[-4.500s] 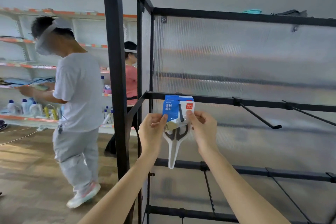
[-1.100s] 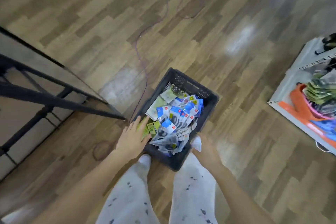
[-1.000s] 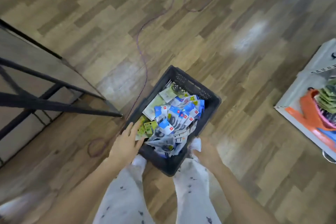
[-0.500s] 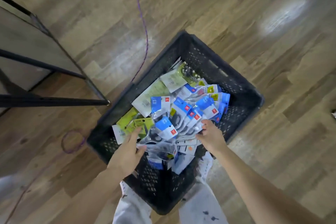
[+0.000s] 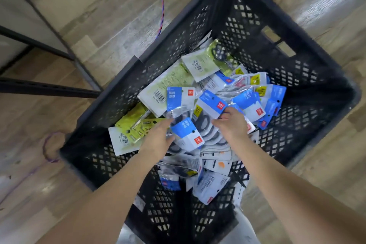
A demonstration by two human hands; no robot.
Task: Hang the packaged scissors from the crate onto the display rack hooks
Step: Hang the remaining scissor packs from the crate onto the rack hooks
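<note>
A wood-plank floor [image 5: 99, 6] is seen from above, with a black perforated plastic crate [image 5: 247, 31] standing on it. The black metal frame of a display rack [image 5: 49, 89] is seen at the left edge, and a purple cord [image 5: 161, 6] trails across the planks beyond the crate's far left wall. Inside the crate, packaged scissors [image 5: 210, 105] are heaped in a loose pile, blue-and-white cards toward the right wall, green-and-white ones toward the left. Both bare arms are reached into the middle of the pile. The left hand [image 5: 158, 136] is laid among the packs with fingers fairly straight, beside one blue-carded pack [image 5: 188, 132]. The right hand [image 5: 231, 123] is curled over the edge of a pack; whether it is truly pinched cannot be told. The packs are judged light, with stiff card headers and slick, crinkly plastic fronts that slide over one another. The firmest hold is likely to be found at the card top, beside the hanging hole.
</note>
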